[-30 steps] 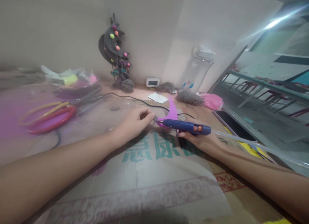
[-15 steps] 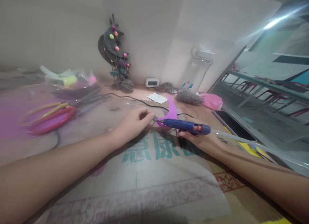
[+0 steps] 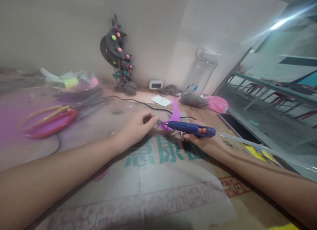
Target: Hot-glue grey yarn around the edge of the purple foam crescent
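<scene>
My right hand [image 3: 201, 142] grips a blue hot glue gun [image 3: 189, 128] with a clear glue stick [image 3: 260, 147] trailing out behind it. Its nozzle points left at a small grey piece [image 3: 158, 122] pinched in the fingertips of my left hand [image 3: 138, 126]. Just beyond the nozzle a purple crescent-shaped cutout [image 3: 174, 115] lies on the desk. Both forearms rest over a printed sack sheet [image 3: 158, 177] with green characters.
Red and yellow hoops [image 3: 48, 122] lie at the left near a bag of coloured bits [image 3: 74, 81]. At the back stand a dark crescent ornament [image 3: 116, 55], a small clock [image 3: 156, 84], grey yarn tufts [image 3: 194, 99] and a clear bottle [image 3: 204, 71]. A phone [image 3: 237, 126] lies right.
The glue gun and my right hand have edged slightly up and left. My left hand keeps its pinch in the same place.
</scene>
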`<state>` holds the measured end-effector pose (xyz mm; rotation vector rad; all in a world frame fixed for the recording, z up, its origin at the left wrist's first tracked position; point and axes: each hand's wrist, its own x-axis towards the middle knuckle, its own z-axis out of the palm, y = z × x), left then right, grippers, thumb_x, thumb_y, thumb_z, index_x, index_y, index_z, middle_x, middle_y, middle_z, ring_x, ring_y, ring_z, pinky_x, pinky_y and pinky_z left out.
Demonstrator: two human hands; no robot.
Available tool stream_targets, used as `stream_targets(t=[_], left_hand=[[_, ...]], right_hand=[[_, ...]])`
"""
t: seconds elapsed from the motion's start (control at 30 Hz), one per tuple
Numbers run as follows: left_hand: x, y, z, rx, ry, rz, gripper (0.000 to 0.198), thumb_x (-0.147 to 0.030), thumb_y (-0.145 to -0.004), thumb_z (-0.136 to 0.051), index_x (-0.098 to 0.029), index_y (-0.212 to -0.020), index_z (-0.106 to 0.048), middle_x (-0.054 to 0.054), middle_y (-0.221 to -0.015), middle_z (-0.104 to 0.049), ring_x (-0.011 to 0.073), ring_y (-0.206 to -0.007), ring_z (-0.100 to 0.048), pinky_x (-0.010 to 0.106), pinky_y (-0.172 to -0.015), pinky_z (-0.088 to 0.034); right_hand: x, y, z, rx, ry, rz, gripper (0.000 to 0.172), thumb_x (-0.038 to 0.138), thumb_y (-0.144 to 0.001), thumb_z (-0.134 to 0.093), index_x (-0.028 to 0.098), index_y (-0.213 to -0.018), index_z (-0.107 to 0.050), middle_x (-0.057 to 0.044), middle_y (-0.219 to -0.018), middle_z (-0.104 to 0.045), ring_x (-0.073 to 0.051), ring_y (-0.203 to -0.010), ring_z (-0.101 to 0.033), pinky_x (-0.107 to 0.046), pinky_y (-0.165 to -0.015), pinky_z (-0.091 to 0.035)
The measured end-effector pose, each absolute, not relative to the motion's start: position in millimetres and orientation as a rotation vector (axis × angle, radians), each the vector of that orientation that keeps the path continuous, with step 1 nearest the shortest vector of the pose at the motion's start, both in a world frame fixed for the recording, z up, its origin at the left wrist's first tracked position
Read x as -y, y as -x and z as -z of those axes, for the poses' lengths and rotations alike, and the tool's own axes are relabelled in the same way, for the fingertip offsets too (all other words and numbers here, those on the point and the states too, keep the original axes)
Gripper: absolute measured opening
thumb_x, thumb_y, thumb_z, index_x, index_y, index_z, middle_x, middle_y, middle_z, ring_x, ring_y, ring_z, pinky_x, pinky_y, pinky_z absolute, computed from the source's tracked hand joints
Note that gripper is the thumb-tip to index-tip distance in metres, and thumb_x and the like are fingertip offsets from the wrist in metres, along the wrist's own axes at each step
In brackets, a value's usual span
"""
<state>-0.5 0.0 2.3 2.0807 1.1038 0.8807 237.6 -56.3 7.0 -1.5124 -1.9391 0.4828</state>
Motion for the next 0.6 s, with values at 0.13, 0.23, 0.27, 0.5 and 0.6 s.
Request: stream_targets(t=[0.13,0.23,0.27,0.5,0.6], left_hand=[[-0.1,0.4,-2.3,-1.104,-2.076,-0.871,0.03,-0.038,-0.09,-0.045,-0.019,-0.071,-0.057,0.0,-0.067,-0.065,0.0182,-0.071,-0.058,0.03,-0.068,-0.039],[0.2,0.2,-3.1,-1.104,-2.065,-0.87,0.03,-0.037,-0.09,-0.045,-0.019,-0.07,-0.057,0.0,-0.067,-0.065,0.018,-0.07,-0.057,0.03,-0.068,-0.039],[0.2,0.1,-3.4,-1.101,-2.061,-0.873,0.03,-0.037,-0.09,-0.045,-0.019,-0.07,-0.057,0.0,-0.066,-0.065,0.0179,-0.07,-0.057,0.03,-0.067,-0.039],[-0.7,0.0,-2.9,-1.103,-2.047,-0.87,0.03,-0.036,-0.09,-0.045,-0.019,-0.069,-0.056,-0.001,-0.063,-0.064,0.0173,-0.066,-0.057,0.029,-0.066,-0.039],[-1.3,0.1,-1.6,-1.091,-2.048,-0.869,0.03,-0.038,-0.091,-0.044,-0.019,-0.07,-0.055,-0.001,-0.063,-0.063,0.0173,-0.066,-0.057,0.029,-0.066,-0.039]], right_hand=[[55.5,-239.9,-4.3,1.937,1.536,-0.414,0.025,0.048,-0.076,-0.065,0.024,-0.071,-0.058,-0.002,-0.067,-0.06,-0.022,-0.061,-0.058,-0.034,-0.055,-0.047],[54.8,-240.8,-1.9,1.91,1.544,-0.4,0.024,0.048,-0.075,-0.065,0.025,-0.071,-0.056,-0.002,-0.067,-0.061,-0.022,-0.061,-0.058,-0.034,-0.054,-0.048],[54.6,-240.9,-1.3,1.902,1.544,-0.396,0.024,0.047,-0.075,-0.065,0.025,-0.072,-0.056,-0.002,-0.068,-0.062,-0.022,-0.062,-0.059,-0.035,-0.054,-0.048],[55.2,-239.6,-2.1,1.889,1.523,-0.435,0.02,0.044,-0.076,-0.066,0.025,-0.078,-0.06,-0.001,-0.073,-0.066,-0.021,-0.066,-0.061,-0.033,-0.059,-0.052],[54.9,-240.1,-1.4,1.883,1.517,-0.448,0.021,0.044,-0.076,-0.067,0.025,-0.081,-0.062,-0.001,-0.073,-0.066,-0.021,-0.066,-0.062,-0.032,-0.059,-0.052]])
